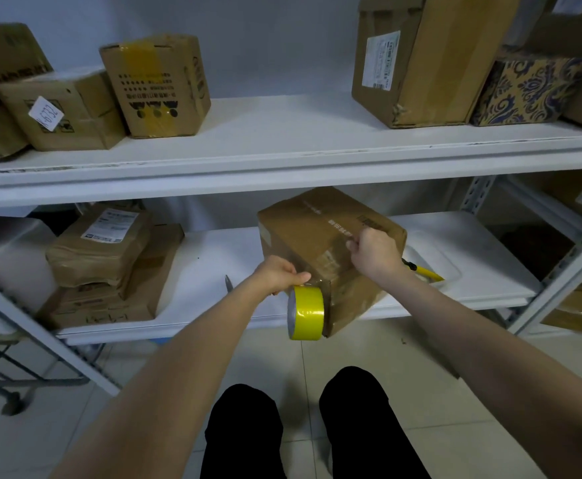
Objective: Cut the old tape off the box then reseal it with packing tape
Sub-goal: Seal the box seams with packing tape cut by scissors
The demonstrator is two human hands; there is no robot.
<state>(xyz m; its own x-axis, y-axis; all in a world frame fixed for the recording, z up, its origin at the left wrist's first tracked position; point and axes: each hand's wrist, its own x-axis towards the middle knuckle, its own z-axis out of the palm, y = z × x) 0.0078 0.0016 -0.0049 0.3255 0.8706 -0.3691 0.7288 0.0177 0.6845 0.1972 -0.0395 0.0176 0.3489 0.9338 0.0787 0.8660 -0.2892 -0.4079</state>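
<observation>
Left hand [279,274] clamps the yellow tape roll [306,312] at the cardboard box [317,229] corner; right hand [374,252] curls on top, grip unclear. Pull tape taut, smooth it flat.

Tape roll [308,312] in left hand [277,274], against box [317,233]

My right hand [374,252] covers part of the top of the box [317,233], and its fingertips curl out of sight there. My left hand [277,274], at the tape roll [306,312], hides its own fingers. A yellow-handled tool [424,271] shows only its handle beyond my right wrist. A grey point [228,283] beside my left forearm is otherwise hidden. The print on the box is too small to read. The wire cart [13,371] is cut off by the left edge.
</observation>
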